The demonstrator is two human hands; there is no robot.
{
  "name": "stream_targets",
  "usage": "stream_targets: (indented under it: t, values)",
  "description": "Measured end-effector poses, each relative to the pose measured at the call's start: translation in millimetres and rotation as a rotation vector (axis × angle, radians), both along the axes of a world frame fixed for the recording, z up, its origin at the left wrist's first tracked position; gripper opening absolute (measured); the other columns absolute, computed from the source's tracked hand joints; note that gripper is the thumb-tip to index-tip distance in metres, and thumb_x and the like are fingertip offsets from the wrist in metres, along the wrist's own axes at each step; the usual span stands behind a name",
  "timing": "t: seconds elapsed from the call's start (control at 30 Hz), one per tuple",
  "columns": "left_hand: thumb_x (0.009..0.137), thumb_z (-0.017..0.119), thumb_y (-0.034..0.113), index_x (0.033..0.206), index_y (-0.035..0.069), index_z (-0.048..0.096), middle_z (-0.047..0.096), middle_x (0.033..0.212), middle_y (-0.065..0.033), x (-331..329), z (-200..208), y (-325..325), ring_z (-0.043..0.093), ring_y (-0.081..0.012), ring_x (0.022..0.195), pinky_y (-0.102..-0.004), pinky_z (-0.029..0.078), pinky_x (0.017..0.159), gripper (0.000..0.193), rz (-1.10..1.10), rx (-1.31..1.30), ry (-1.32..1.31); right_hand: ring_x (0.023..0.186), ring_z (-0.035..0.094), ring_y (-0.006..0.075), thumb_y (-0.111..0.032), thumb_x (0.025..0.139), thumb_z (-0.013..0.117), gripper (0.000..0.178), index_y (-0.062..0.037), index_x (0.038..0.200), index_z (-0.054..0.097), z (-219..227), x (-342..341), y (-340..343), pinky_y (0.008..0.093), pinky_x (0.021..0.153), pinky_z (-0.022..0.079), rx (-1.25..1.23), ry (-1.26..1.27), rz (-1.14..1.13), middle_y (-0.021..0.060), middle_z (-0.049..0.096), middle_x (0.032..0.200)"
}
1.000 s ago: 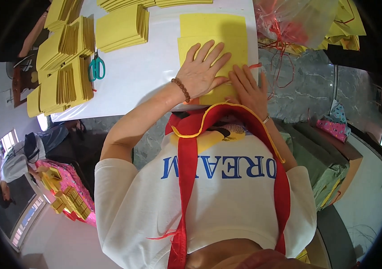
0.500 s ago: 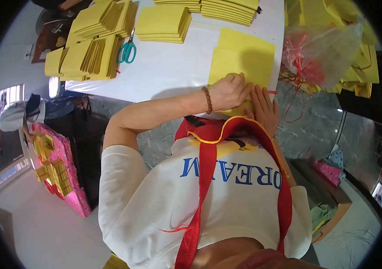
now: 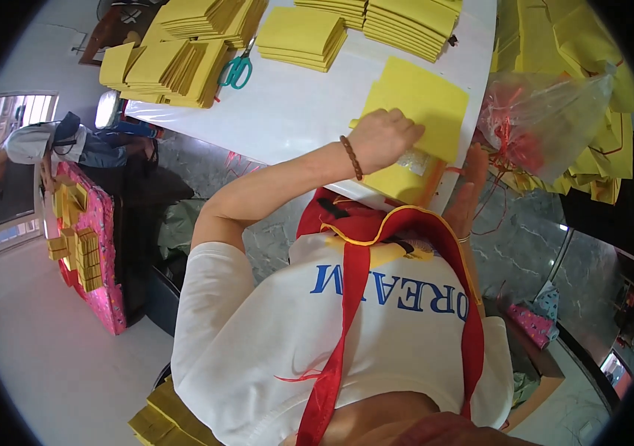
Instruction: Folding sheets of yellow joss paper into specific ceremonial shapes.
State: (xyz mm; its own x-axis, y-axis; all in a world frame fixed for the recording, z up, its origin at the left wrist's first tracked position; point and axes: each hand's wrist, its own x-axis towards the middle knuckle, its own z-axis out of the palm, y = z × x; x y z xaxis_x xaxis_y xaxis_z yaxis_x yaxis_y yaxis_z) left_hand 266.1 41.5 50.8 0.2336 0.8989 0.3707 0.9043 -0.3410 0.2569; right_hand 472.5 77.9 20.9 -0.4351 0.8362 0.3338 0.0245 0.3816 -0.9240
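Note:
Yellow paper sheets (image 3: 436, 100) lie layered at the table's near right edge. Below the top sheet's lower edge, a whitish, shiny patch (image 3: 413, 161) shows on another yellow piece. My left hand (image 3: 384, 147), with a brown bead bracelet at its wrist, is curled closed over the left part of these sheets. Its fingertips are hidden, so I cannot make out what they grip. My right hand (image 3: 469, 182) is beside the table's right edge, fingers stretched out and holding nothing visible. It is close to the yellow piece and a short red strip (image 3: 453, 170).
Stacks of folded yellow pieces (image 3: 298, 37) stand along the far side of the white table (image 3: 295, 104). Teal-handled scissors (image 3: 236, 72) lie beside the left stacks. At right hangs a clear plastic bag (image 3: 547, 123) with red contents. A person (image 3: 64, 141) stands at a pink-covered table far left.
My left hand has risen slightly away from my body, and the whitish patch has come into view below it. My right hand has moved right, off the paper. The whole view has shifted.

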Motion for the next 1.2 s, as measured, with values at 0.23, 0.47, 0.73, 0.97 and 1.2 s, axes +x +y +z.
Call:
stream_targets:
  t: [0.23, 0.47, 0.73, 0.97, 1.2]
  values:
    - [0.067, 0.056, 0.002, 0.106, 0.012, 0.06, 0.063, 0.082, -0.0056, -138.1, 46.4, -0.2, 0.057, -0.024, 0.076, -0.0362, 0.043, 0.065, 0.04, 0.216, 0.394, 0.009, 0.132, 0.019, 0.0323, -0.041, 0.093, 0.029, 0.056, 0.0, 0.131, 0.036, -1.5, -6.8, 4.6, 0.0419, 0.106, 0.014, 0.059, -0.268, 0.043, 0.0163, 0.035, 0.137]
    - [0.071, 0.053, 0.002, 0.117, 0.017, 0.053, 0.057, 0.112, 0.0003, -251.1, -28.4, 25.4, 0.053, -0.0184, 0.098, -0.0358, 0.036, 0.083, 0.048, 0.311, 0.246, 0.42, 0.131, 0.023, 0.0326, -0.034, 0.094, 0.026, 0.048, -0.0015, 0.122, 0.049, -15.2, -11.9, 1.8, 0.0419, 0.105, 0.016, 0.01, -0.432, -0.02, 0.0153, 0.038, 0.135]
    - [0.073, 0.053, 0.005, 0.123, 0.022, 0.048, 0.054, 0.114, -0.0008, -276.0, -75.7, 36.1, 0.05, -0.0215, 0.102, -0.0395, 0.036, 0.085, 0.053, 0.293, 0.009, 0.315, 0.122, 0.036, 0.03, -0.025, 0.087, 0.046, 0.036, -0.0024, 0.113, 0.054, -20.9, -13.1, -4.3, 0.0393, 0.099, 0.028, 0.012, -0.489, -0.035, 0.0164, 0.041, 0.13]
    - [0.067, 0.058, 0.007, 0.132, 0.017, 0.034, 0.036, 0.129, -0.0117, -260.7, -91.1, 23.9, 0.033, -0.0309, 0.117, -0.0462, 0.028, 0.093, 0.069, 0.306, -0.145, 0.278, 0.113, 0.043, 0.0335, -0.024, 0.074, 0.058, 0.04, -0.0026, 0.109, 0.052, -19.0, -15.2, -8.4, 0.0431, 0.086, 0.035, 0.14, -0.881, -0.057, 0.0144, 0.042, 0.128]
    - [0.064, 0.062, 0.014, 0.133, 0.015, 0.032, 0.037, 0.128, -0.0135, -265.2, -80.6, 25.8, 0.035, -0.0323, 0.116, -0.0464, 0.029, 0.093, 0.074, 0.247, -0.153, 0.318, 0.117, 0.04, 0.0305, -0.027, 0.061, 0.071, 0.065, -0.0089, 0.117, 0.045, 3.7, -41.1, -14.5, 0.046, 0.089, 0.033, 0.245, -0.838, -0.211, 0.0106, 0.038, 0.132]
